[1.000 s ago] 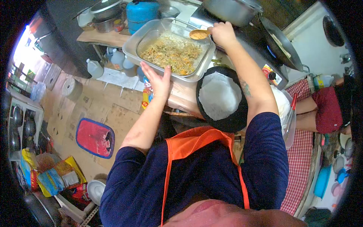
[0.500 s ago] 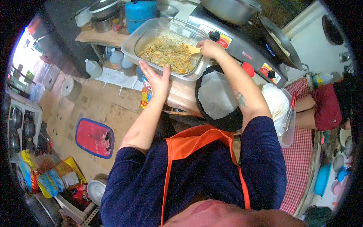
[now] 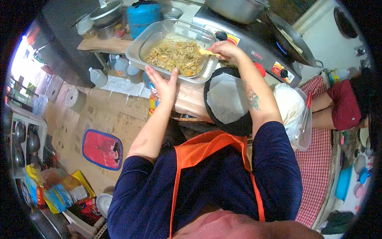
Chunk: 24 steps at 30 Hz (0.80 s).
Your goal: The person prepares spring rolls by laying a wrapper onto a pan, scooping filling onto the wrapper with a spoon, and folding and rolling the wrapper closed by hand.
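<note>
My right hand (image 3: 225, 50) grips a yellow spoon (image 3: 207, 52) by its handle, at the right side of a mesh basket. The basket holds a shredded vegetable mixture (image 3: 175, 56) and sits inside a clear plastic tub (image 3: 133, 51). With fingers spread, my left hand (image 3: 163, 84) rests against the near wall of the tub. Just right of the tub, a round black tray (image 3: 211, 105) bears a white round sheet (image 3: 227, 98), partly behind my right forearm.
A steel stove (image 3: 250, 51) with a large pot (image 3: 236, 10) and a wok (image 3: 292, 40) stands behind. Beside my right arm is a plastic container (image 3: 305, 135) with white sheets. Another person's legs (image 3: 322, 109) show at the right. A blue tank (image 3: 143, 19) stands at the back.
My right hand has lowered the spoon from above the basket into its right side, then drawn it slightly up. My left hand has stayed at the tub.
</note>
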{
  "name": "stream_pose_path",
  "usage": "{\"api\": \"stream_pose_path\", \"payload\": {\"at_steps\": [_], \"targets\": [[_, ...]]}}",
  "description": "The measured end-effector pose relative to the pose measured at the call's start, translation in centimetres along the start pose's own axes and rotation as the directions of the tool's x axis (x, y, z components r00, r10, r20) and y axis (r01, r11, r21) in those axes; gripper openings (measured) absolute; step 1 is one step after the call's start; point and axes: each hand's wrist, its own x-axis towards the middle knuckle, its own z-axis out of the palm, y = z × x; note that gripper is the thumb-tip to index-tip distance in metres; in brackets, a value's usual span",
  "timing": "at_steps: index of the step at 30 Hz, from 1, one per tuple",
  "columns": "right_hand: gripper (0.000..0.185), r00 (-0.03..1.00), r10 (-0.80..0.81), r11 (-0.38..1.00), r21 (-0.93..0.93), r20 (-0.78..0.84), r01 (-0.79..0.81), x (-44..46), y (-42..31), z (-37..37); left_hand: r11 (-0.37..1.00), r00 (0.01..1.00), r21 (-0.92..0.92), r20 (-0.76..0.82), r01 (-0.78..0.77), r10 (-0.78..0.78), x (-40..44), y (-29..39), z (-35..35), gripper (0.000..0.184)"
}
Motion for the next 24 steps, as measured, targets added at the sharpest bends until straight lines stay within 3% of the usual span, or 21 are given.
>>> {"api": "stream_pose_path", "payload": {"at_steps": [6, 9, 10, 15, 18, 20, 22, 24], "targets": [[0.020, 0.991, -0.027, 0.999, -0.034, -0.128, 0.023, -2.6, -0.4, -0.8, 1.000, 0.999, 0.020, 0.033, -0.009, 0.009, 0.0, 0.2, -0.1, 0.102], [0.018, 0.980, -0.102, 0.994, -0.062, -0.172, 0.092, -5.7, -1.4, -1.9, 1.000, 1.000, -0.025, 0.029, 0.006, -0.006, 0.0, 0.3, 0.0, 0.101], [0.019, 0.973, -0.139, 0.987, -0.102, -0.183, 0.122, -6.5, -1.6, -2.3, 0.999, 0.999, 0.041, 0.050, 0.009, -0.011, 0.0, 0.2, -0.1, 0.102], [0.018, 0.950, -0.126, 0.990, -0.095, -0.286, 0.103, -9.7, 0.0, -6.7, 0.999, 0.999, 0.018, 0.034, 0.032, -0.033, -0.1, -0.1, 0.1, 0.102], [0.018, 0.969, -0.121, 0.989, -0.110, -0.215, 0.099, -13.3, 0.2, -8.1, 1.000, 0.999, 0.002, 0.031, 0.008, -0.008, -0.1, 0.1, 0.0, 0.102], [0.018, 0.976, -0.182, 0.963, -0.224, -0.119, 0.152, -12.6, 3.4, -9.7, 0.999, 0.999, 0.030, 0.043, 0.011, -0.013, -0.1, -0.3, 0.0, 0.102], [0.022, 0.999, 0.005, 0.966, -0.258, -0.048, -0.017, -15.5, 3.2, -8.7, 1.000, 1.000, 0.009, 0.019, 0.007, -0.008, 0.0, -0.2, 0.1, 0.103], [0.023, 0.996, 0.014, 0.888, -0.456, -0.085, -0.052, -16.3, 4.7, -7.7, 0.999, 1.000, 0.037, 0.021, 0.005, -0.006, 0.0, -0.2, 0.1, 0.103]]}}
